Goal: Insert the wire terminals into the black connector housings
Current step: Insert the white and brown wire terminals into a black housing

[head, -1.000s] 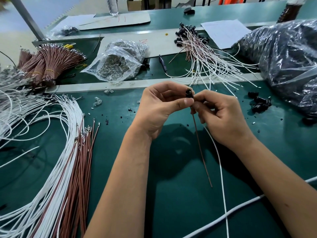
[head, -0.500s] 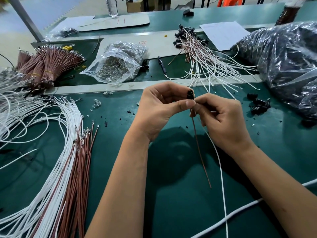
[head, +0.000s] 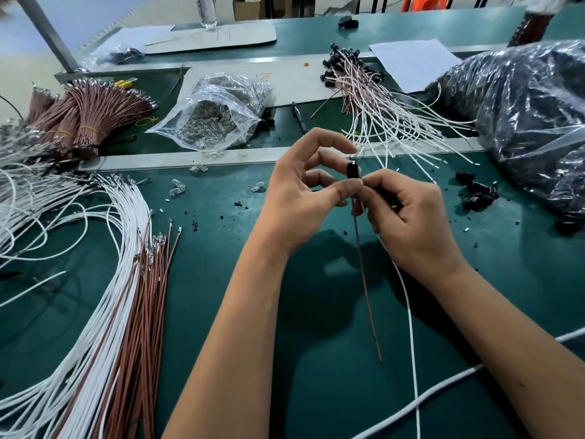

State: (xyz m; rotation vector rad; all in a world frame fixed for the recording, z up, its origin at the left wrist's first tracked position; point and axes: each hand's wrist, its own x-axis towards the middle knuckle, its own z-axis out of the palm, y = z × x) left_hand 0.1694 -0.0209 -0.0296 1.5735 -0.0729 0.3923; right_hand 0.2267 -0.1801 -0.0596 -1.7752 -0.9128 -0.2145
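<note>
Above the green table (head: pixel 316 359), we pinch the black housing (head: pixel 353 170) between left hand (head: pixel 300 198) and right hand (head: pixel 408 223), brown wire (head: pixel 364 280) and white wire (head: pixel 408 312) trailing below; the left forefinger, previously curled over it, has lifted, suggesting seated terminals.

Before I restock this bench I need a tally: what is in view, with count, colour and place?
housing: one, black, pinched between both hands
brown wire: one, hangs from the housing
white wire: one, runs down from the right hand
loose wires: many, white and brown, left on the mat
brown bundles: several, banded, far left
clear bag: one, holds clear parts, centre back
finished leads: many, black ends, right back
black bag: one, far right
spare housings: a few, black, right
pen: one, black, centre back
left hand: grips housing
right hand: pinches wires
</note>
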